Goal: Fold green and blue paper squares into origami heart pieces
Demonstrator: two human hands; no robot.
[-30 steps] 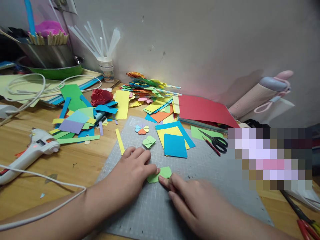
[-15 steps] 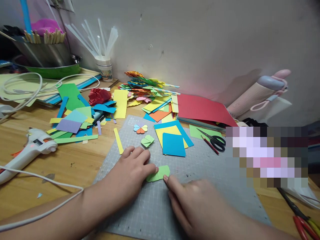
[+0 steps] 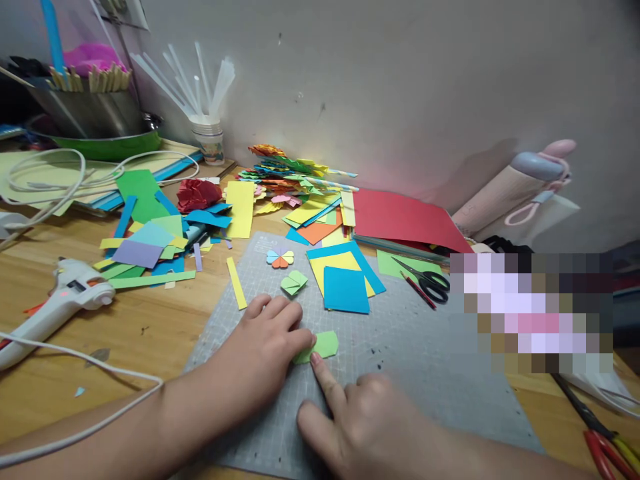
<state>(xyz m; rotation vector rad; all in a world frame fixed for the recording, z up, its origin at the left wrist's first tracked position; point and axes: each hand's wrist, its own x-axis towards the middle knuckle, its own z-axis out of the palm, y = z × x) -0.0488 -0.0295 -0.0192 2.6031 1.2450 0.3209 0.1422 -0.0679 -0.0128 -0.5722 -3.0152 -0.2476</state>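
Note:
A small light-green folded paper piece [image 3: 323, 345] lies on the grey cutting mat [image 3: 400, 347]. My left hand [image 3: 270, 343] rests flat on the mat and pins the paper's left end with its fingertips. My right hand [image 3: 360, 420] is below it, index finger stretched out with its tip pressing the paper's lower edge. A folded green heart [image 3: 294, 283] and a multicoloured paper flower [image 3: 280, 257] lie just beyond, next to blue and yellow squares [image 3: 346, 280].
Black scissors [image 3: 425, 280] and a red pencil lie right of the squares. A white glue gun [image 3: 55, 303] with its cord sits at the left. Coloured paper scraps [image 3: 165, 233], a red sheet [image 3: 405, 217], a cup of straws [image 3: 210, 137] and a metal bowl [image 3: 95, 110] crowd the back.
My right hand pulled back toward me and slid left along the paper's lower edge, now with only the index finger touching. My left hand kept still on the paper.

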